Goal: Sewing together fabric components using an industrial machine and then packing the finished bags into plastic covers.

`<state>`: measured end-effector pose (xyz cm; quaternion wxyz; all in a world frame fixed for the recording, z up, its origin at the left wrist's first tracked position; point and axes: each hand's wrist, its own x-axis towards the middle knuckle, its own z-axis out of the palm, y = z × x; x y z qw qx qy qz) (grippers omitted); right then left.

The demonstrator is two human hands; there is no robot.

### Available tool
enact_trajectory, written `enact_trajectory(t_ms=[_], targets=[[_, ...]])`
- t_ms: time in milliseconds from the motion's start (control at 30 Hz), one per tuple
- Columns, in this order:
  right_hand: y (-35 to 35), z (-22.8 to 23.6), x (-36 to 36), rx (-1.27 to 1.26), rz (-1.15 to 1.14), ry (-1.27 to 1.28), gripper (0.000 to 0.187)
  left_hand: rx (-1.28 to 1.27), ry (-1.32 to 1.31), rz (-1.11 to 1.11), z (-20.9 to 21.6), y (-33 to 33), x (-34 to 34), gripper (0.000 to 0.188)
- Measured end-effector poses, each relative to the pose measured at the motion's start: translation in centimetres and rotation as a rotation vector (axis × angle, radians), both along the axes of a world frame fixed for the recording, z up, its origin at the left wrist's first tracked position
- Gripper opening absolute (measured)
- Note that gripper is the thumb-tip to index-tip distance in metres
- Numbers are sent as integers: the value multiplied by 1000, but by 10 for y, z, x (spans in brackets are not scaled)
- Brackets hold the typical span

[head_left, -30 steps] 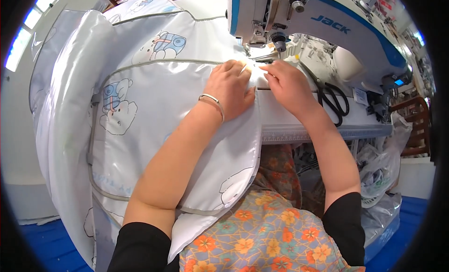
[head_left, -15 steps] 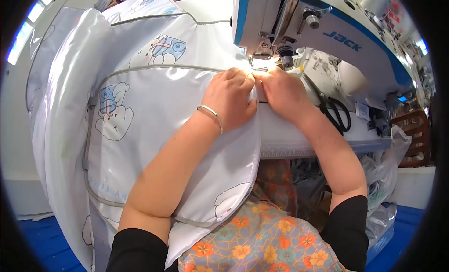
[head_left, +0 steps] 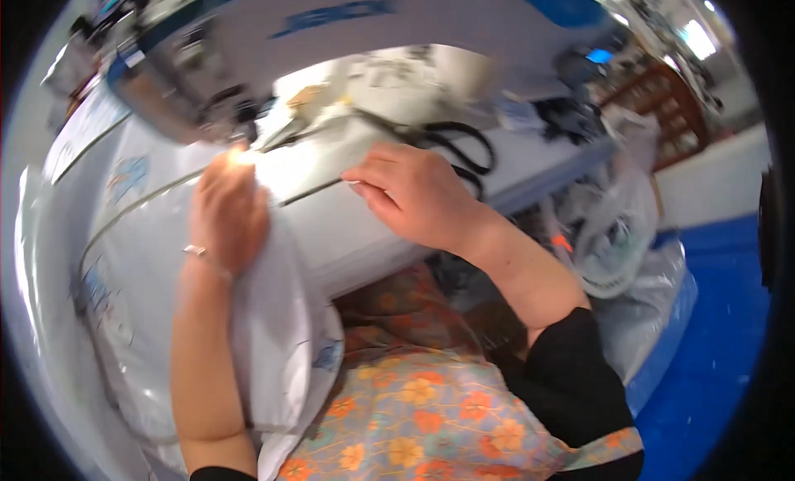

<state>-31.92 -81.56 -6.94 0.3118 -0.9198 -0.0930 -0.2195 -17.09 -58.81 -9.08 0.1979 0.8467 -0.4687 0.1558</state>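
Note:
My left hand [head_left: 228, 206], a bracelet at its wrist, grips the edge of the white printed fabric [head_left: 137, 224] close by the needle area of the sewing machine [head_left: 331, 30]. The fabric is glossy, with grey piping and cartoon animal prints. Its lower part hangs over the table's front edge toward my lap. My right hand [head_left: 418, 191] is off the fabric, above the machine bed. Thumb and forefinger pinch together on a tiny pale bit, too small to name. Black-handled scissors [head_left: 464, 141] lie just beyond that hand. Motion blurs the machine and my left fingers.
The white table [head_left: 331, 253] runs across in front of me. Behind the machine's needle sits a pale cone [head_left: 464, 71]. Clear plastic bags [head_left: 617, 241] hang and lie at the right, beside a brown wooden chair [head_left: 662, 104] and blue floor [head_left: 712, 332].
The view has swung to the right. My right hand has left the fabric edge near the needle and moved right and nearer to me. The left hand stays on the fabric.

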Motion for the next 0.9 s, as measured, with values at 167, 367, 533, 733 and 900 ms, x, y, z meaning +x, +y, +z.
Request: enact_trajectory(t_ms=[167,367,533,733,900], targets=[[-98,-2,-112,113,-824,2,14,70,52,34,0,7,-1,36],[-205,-10,-218,128,-1133,259,15,70,13,22,-3,6,4,36],[-264,-67,-268,-29,-1254,446,23,119,-6,15,-7,5,7,36],[-251,-137,-247,77,-1239,668,30,149,-45,-2,-10,6,10,35],[-240,-125,-260,116,-1343,272,31,115,-34,-11,-4,6,3,33]])
